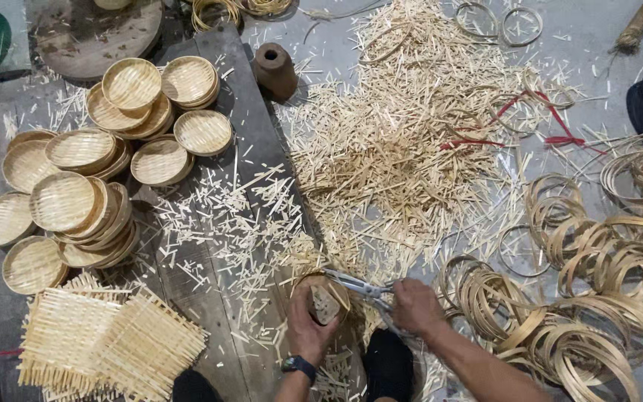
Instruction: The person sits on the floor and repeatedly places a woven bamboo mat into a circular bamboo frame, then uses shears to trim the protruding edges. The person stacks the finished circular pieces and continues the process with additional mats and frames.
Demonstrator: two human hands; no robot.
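Left hand [308,321], wrist bent inward, clamps a small woven basket [324,298]; right hand [413,305] closes around scissors [362,286].

Basket stacks [91,179] block left, ring coils [589,298] crowd right, woven mats [106,342] near-left; only offcut litter [403,141] lies ahead, passable up to clay pot [274,69].

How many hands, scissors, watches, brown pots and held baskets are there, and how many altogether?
Bare hands, left hand and right hand: 2
Silver metal scissors in the right hand: 1
Small round woven bamboo basket in the left hand: 1
Dark wristwatch: 1
Brown round pot: 1
Total: 6
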